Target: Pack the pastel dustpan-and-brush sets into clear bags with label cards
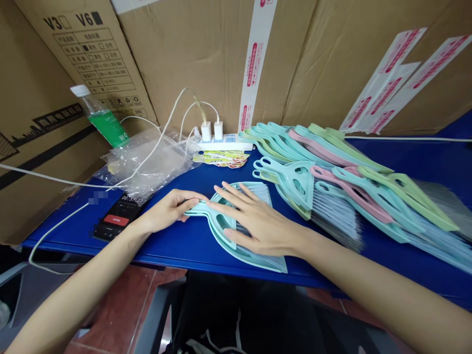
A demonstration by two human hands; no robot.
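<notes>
A light teal dustpan with a brush nested in it (217, 223) lies on the blue table, handle to the left and wide edge to the right. My left hand (171, 211) pinches the handle end between thumb and fingers. Flat over the brush and pan lies my right hand (254, 221), its fingers spread and pointing left. Bluish bristles show beyond its fingers, and the palm hides part of the set.
Brushes with dustpans (295, 182) and stacked teal, pink and green pans (313, 142) cover the right side. Behind are a power strip (224, 142), labels (221, 157) and cardboard. Plastic bags (147, 157), a bottle (106, 123), a phone (120, 216) and cables lie left.
</notes>
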